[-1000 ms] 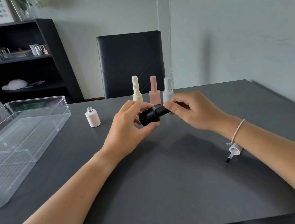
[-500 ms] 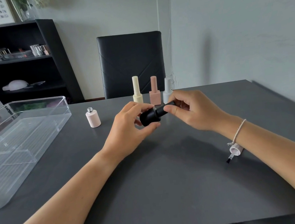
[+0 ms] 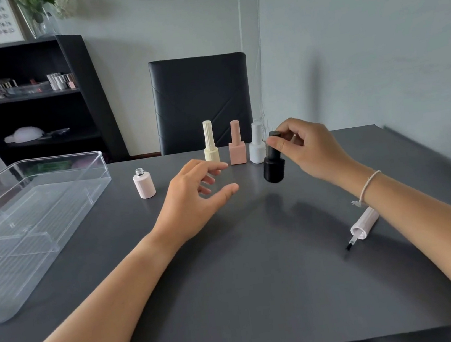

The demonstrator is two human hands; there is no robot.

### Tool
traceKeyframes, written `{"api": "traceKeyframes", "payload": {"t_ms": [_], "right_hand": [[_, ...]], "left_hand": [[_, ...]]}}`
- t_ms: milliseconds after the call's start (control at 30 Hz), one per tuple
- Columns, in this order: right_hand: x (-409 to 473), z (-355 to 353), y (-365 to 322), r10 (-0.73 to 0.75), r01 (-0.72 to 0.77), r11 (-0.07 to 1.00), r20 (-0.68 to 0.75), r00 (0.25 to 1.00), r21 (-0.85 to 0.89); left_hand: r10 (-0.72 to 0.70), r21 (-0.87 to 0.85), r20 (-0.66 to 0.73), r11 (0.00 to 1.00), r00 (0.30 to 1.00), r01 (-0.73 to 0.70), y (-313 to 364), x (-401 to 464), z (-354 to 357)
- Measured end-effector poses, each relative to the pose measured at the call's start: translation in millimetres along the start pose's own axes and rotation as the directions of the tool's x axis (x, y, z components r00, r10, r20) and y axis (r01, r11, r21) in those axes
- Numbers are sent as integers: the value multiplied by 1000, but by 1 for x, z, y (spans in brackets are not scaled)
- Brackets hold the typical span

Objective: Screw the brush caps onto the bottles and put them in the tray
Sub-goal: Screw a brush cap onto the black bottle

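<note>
The black bottle (image 3: 274, 167) is held upright by its cap in the right hand (image 3: 306, 149), just right of the white bottle (image 3: 256, 144); the left hand (image 3: 196, 201) is spread empty nearby.

On your tabletop (image 3: 263, 281), the tray (image 3: 38, 226) lies far left, the uncapped bottle (image 3: 144, 183) right of it, three capped bottles (image 3: 237, 147) behind, the loose brush cap (image 3: 363, 224) near right.

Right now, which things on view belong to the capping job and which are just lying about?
Job:
black bottle, in right hand
open pink bottle
loose brush cap
three capped bottles
clear tray
left hand, free

Lying about:
black chair
black shelf
</note>
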State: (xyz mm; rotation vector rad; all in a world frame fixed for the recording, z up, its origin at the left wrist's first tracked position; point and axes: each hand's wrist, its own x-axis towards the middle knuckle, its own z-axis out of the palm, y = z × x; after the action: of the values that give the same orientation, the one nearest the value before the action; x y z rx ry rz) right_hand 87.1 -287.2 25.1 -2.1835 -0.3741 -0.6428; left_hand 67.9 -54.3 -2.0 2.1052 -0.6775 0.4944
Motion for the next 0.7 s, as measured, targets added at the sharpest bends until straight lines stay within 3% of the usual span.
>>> {"api": "traceKeyframes", "payload": {"t_ms": [300, 467, 700], "right_hand": [[35, -5, 36, 183, -197, 967, -98, 978, -160], [40, 0, 43, 234, -242, 961, -78, 969, -131], [38, 3, 41, 245, -251, 963, -74, 967, -99]], "left_hand": [[-31, 25, -43, 999, 999, 32, -7, -5, -7], [-86, 107, 116, 992, 989, 74, -11, -6, -4], [-74, 234, 255, 972, 964, 12, -14, -7, -3]]}}
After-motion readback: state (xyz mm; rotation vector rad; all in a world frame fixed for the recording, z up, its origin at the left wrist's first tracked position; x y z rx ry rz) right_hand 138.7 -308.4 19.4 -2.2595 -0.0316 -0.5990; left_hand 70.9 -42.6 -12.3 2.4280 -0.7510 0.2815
